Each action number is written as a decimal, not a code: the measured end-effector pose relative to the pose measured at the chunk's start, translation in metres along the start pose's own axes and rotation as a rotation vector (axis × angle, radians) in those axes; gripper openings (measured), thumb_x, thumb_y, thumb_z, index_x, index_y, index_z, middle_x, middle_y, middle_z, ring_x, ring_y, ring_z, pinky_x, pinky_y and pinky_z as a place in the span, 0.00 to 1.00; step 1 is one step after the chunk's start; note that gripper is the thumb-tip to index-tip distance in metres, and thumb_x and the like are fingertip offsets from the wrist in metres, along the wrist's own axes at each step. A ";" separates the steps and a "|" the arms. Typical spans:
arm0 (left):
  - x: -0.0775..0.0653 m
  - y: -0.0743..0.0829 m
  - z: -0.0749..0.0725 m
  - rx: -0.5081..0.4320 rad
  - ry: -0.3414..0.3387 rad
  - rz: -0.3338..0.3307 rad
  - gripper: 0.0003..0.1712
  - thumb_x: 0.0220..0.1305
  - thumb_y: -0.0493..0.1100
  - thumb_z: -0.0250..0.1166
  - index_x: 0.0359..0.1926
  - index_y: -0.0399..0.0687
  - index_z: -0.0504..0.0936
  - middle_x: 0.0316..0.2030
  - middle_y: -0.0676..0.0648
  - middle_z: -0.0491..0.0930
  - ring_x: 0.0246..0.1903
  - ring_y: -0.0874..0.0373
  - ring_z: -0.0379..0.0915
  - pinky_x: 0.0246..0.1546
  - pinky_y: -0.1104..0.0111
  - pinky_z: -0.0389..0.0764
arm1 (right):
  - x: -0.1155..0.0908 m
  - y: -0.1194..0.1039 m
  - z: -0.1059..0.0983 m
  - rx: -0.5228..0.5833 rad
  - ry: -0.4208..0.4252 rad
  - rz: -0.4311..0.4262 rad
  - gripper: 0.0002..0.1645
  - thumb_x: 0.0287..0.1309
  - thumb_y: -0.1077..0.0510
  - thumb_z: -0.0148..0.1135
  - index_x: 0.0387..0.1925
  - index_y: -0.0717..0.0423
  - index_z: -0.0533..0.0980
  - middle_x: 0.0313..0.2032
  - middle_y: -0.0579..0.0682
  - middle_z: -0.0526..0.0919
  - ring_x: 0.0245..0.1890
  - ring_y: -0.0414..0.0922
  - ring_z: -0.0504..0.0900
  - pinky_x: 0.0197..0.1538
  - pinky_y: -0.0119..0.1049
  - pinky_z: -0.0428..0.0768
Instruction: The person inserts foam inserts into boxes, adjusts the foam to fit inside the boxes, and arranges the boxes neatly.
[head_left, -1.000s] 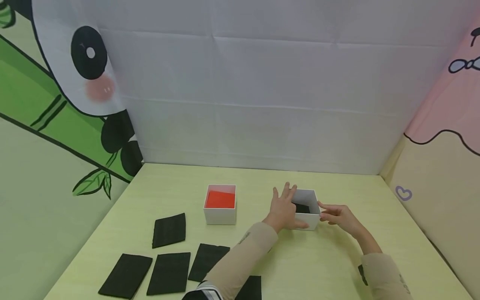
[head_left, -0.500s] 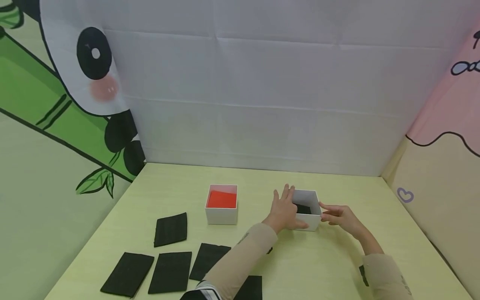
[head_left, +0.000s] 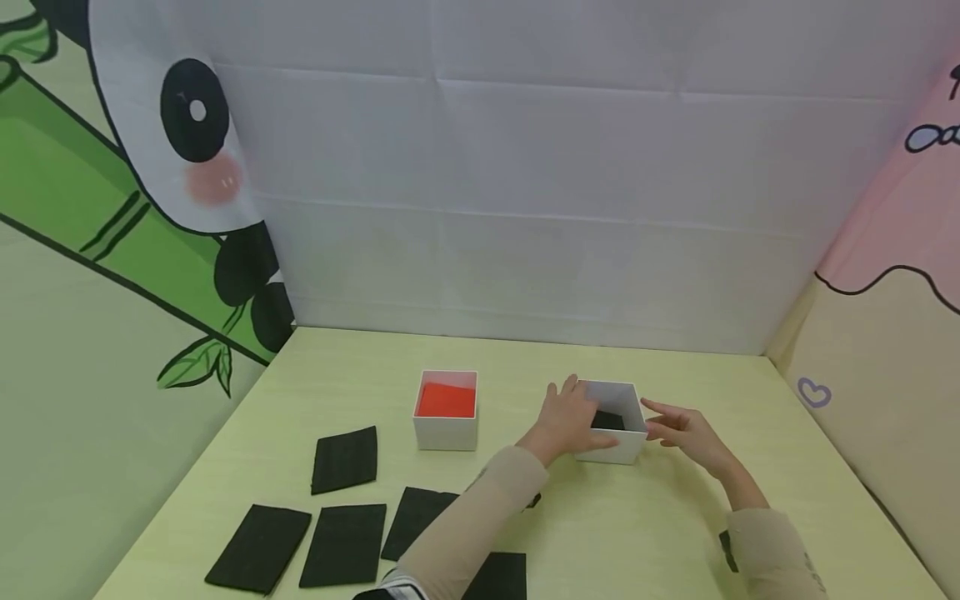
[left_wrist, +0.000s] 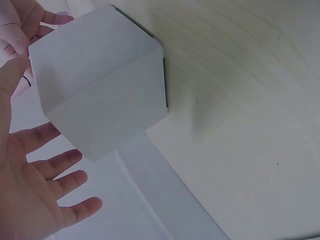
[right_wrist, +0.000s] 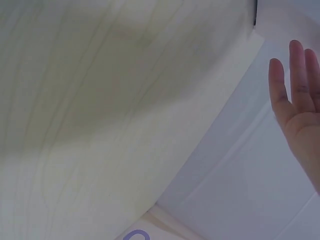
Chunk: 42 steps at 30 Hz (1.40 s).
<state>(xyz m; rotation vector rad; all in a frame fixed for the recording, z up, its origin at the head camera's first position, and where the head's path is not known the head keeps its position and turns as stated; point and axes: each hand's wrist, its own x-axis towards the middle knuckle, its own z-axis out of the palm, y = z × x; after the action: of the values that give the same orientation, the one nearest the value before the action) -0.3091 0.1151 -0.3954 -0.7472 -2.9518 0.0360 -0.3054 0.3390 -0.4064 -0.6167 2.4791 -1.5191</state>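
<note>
A small white open-topped box (head_left: 632, 447) stands toward the back right of the table, with a black sheet (head_left: 610, 421) inside it. On its left side is my left hand (head_left: 566, 423), fingers spread and fairly straight, thumb by the front wall. The left wrist view shows those fingertips right at the edge of the white box (left_wrist: 107, 100); the hand (left_wrist: 30, 185) is not curled round it. Beside the box's right wall, my right hand (head_left: 688, 437) has its fingers extended. The right wrist view has this hand (right_wrist: 302, 102) with straight fingers near the box's pale wall.
Another white box (head_left: 445, 434) holding a red sheet (head_left: 448, 401) stands to the left. Several black sheets lie at the front left, including one sheet (head_left: 345, 460) behind the others and one (head_left: 343, 546) nearer. A white cloth backdrop (head_left: 525, 275) rises behind the table (head_left: 675, 533).
My left hand has drawn slightly left and its fingers have eased off the box. The right hand's fingers have loosened a little at the right wall. The head view has shifted slightly.
</note>
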 end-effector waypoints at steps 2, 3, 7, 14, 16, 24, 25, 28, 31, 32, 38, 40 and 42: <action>-0.002 -0.001 -0.002 -0.010 0.005 0.007 0.36 0.50 0.75 0.48 0.46 0.56 0.77 0.52 0.51 0.69 0.57 0.55 0.56 0.51 0.55 0.62 | 0.001 0.000 0.001 0.003 0.002 0.000 0.29 0.59 0.63 0.54 0.58 0.75 0.59 0.44 0.71 0.74 0.34 0.39 0.80 0.37 0.44 0.76; -0.003 -0.001 -0.003 -0.013 0.007 0.011 0.35 0.50 0.75 0.48 0.46 0.56 0.77 0.51 0.51 0.69 0.55 0.55 0.57 0.50 0.56 0.63 | 0.001 0.000 0.001 0.001 0.002 -0.001 0.29 0.59 0.63 0.54 0.58 0.75 0.59 0.44 0.71 0.74 0.34 0.39 0.80 0.37 0.44 0.76; -0.009 -0.003 -0.006 -0.053 0.009 0.017 0.35 0.52 0.73 0.49 0.49 0.55 0.76 0.49 0.53 0.71 0.53 0.57 0.60 0.47 0.59 0.65 | 0.002 0.001 0.003 -0.013 0.003 -0.005 0.28 0.58 0.63 0.54 0.56 0.75 0.61 0.45 0.72 0.73 0.33 0.38 0.79 0.36 0.43 0.76; -0.023 -0.006 -0.012 -0.150 0.035 0.040 0.32 0.53 0.69 0.52 0.50 0.54 0.76 0.45 0.54 0.73 0.47 0.59 0.64 0.40 0.65 0.66 | 0.003 0.002 0.003 -0.039 -0.003 0.027 0.28 0.58 0.61 0.55 0.56 0.74 0.62 0.43 0.71 0.75 0.32 0.41 0.80 0.35 0.43 0.76; -0.027 -0.007 -0.014 -0.172 0.054 0.045 0.31 0.53 0.68 0.54 0.50 0.54 0.76 0.45 0.54 0.73 0.48 0.58 0.64 0.40 0.65 0.66 | 0.003 0.002 0.003 -0.032 -0.003 0.032 0.29 0.58 0.61 0.55 0.56 0.74 0.61 0.42 0.70 0.76 0.33 0.42 0.80 0.35 0.44 0.76; -0.042 -0.011 -0.018 -0.279 0.065 0.053 0.31 0.54 0.65 0.56 0.51 0.51 0.76 0.48 0.52 0.72 0.51 0.57 0.63 0.45 0.64 0.66 | 0.003 0.007 0.003 -0.022 -0.004 0.048 0.29 0.59 0.61 0.55 0.57 0.74 0.60 0.44 0.72 0.74 0.33 0.41 0.80 0.36 0.45 0.76; -0.044 -0.011 -0.018 -0.286 0.064 0.053 0.31 0.55 0.65 0.56 0.51 0.51 0.76 0.48 0.52 0.72 0.51 0.58 0.63 0.45 0.64 0.66 | 0.002 0.008 0.003 -0.021 -0.003 0.048 0.29 0.58 0.61 0.55 0.57 0.74 0.60 0.44 0.72 0.73 0.33 0.41 0.80 0.36 0.45 0.76; -0.049 -0.012 -0.021 -0.293 0.064 0.053 0.30 0.55 0.65 0.56 0.52 0.51 0.76 0.49 0.52 0.72 0.51 0.58 0.63 0.45 0.65 0.66 | 0.002 0.008 0.003 -0.016 -0.003 0.046 0.29 0.59 0.61 0.55 0.57 0.74 0.60 0.45 0.72 0.73 0.33 0.42 0.81 0.36 0.45 0.76; -0.055 -0.014 -0.023 -0.293 0.072 0.051 0.31 0.54 0.65 0.57 0.53 0.52 0.75 0.51 0.50 0.71 0.52 0.57 0.62 0.47 0.64 0.66 | 0.003 0.008 0.003 -0.012 -0.006 0.038 0.29 0.59 0.61 0.54 0.58 0.74 0.59 0.45 0.72 0.73 0.33 0.42 0.80 0.36 0.44 0.76; -0.057 -0.014 -0.024 -0.293 0.076 0.050 0.31 0.55 0.64 0.57 0.53 0.52 0.75 0.53 0.50 0.70 0.53 0.56 0.62 0.47 0.64 0.66 | 0.003 0.008 0.003 -0.010 -0.008 0.035 0.29 0.59 0.61 0.54 0.58 0.74 0.59 0.45 0.72 0.73 0.33 0.42 0.80 0.36 0.44 0.76; -0.069 -0.020 -0.026 -0.295 0.126 0.066 0.32 0.56 0.64 0.56 0.57 0.53 0.72 0.57 0.47 0.66 0.56 0.54 0.59 0.49 0.62 0.66 | 0.004 0.007 0.004 -0.003 -0.007 0.026 0.29 0.59 0.62 0.54 0.57 0.74 0.59 0.44 0.72 0.73 0.33 0.42 0.80 0.36 0.44 0.77; -0.073 -0.022 -0.027 -0.300 0.140 0.075 0.32 0.56 0.64 0.56 0.57 0.53 0.71 0.57 0.47 0.66 0.56 0.54 0.59 0.49 0.61 0.66 | 0.004 0.007 0.004 -0.003 -0.010 0.028 0.29 0.59 0.61 0.54 0.58 0.74 0.59 0.45 0.73 0.73 0.33 0.42 0.80 0.36 0.45 0.77; -0.078 -0.024 -0.026 -0.309 0.147 0.080 0.32 0.56 0.64 0.55 0.57 0.53 0.71 0.57 0.47 0.66 0.56 0.54 0.59 0.49 0.60 0.66 | 0.004 0.007 0.004 -0.004 -0.013 0.029 0.29 0.59 0.61 0.54 0.58 0.74 0.59 0.45 0.73 0.72 0.33 0.42 0.80 0.36 0.44 0.77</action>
<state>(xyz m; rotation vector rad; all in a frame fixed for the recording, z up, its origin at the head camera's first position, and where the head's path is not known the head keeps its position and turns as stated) -0.2491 0.0569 -0.3749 -0.8621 -2.8168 -0.4575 -0.3092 0.3371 -0.4142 -0.5870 2.4711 -1.4957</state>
